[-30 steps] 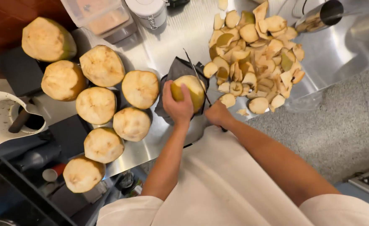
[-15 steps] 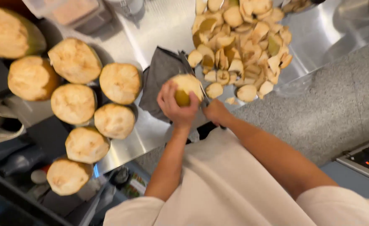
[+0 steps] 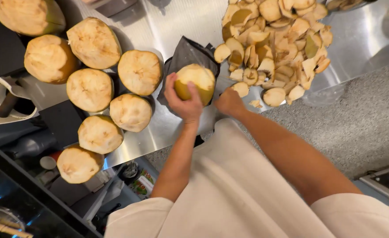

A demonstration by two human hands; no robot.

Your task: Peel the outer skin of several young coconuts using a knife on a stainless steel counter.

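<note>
The left hand [image 3: 184, 100] is clamped around a partly peeled young coconut, pale on top and yellow-green below [image 3: 195, 83], holding it over a dark grey folded cloth [image 3: 186, 53] on the shiny steel counter [image 3: 168, 26]. A second ago a long thin knife blade stood up past the coconut at its 1 o'clock; now no blade shows. The right hand [image 3: 228, 101] has dropped in close at the coconut's 4 o'clock, fist curled; I cannot tell whether it grips the handle, since the knife is hidden. The coconut has also been turned in the left hand, so that more pale trimmed flesh faces up: one cut seems finished and a fresh face is presented. A heap of tan husk shavings [image 3: 278, 44] lies at 2 o'clock. Eight trimmed pale coconuts [image 3: 91, 90] sit clustered at 9 o'clock.
</note>
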